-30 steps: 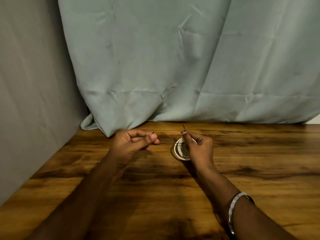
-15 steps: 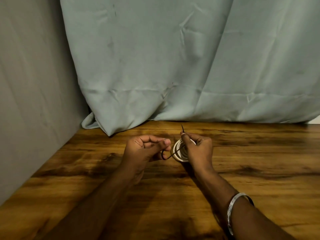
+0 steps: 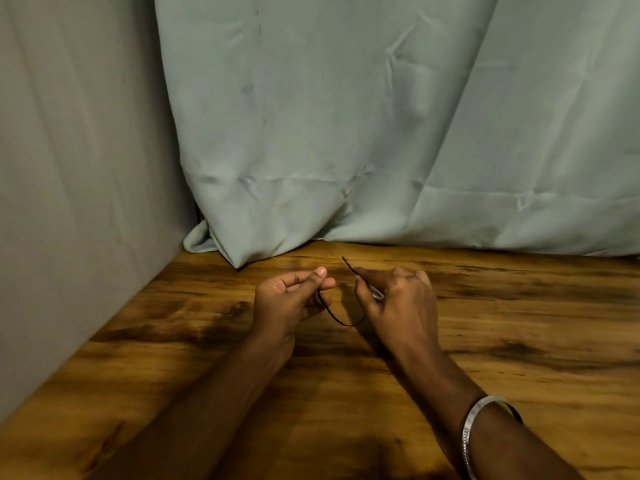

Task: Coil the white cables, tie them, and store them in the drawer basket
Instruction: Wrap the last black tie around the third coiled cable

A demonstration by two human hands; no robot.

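Observation:
Over the wooden table (image 3: 519,341), my left hand (image 3: 291,299) pinches one end of a thin dark tie (image 3: 341,320) between thumb and fingers. The tie sags in a loop between both hands, and its other end pokes up past my right hand (image 3: 398,299). My right hand grips that end together with the coiled white cable (image 3: 377,293). Only a small pale sliver of the cable shows at my fingers; the rest is hidden inside the hand. No drawer basket is in view.
A pale green curtain (image 3: 346,133) hangs at the back and its hem lies on the table's far edge. A grey wall (image 3: 69,168) closes the left side. A metal bangle (image 3: 474,431) sits on my right wrist.
My right hand has turned over the coil, so the white cable is now mostly hidden. The tie has gone from taut to a hanging loop as my left hand came closer and rose.

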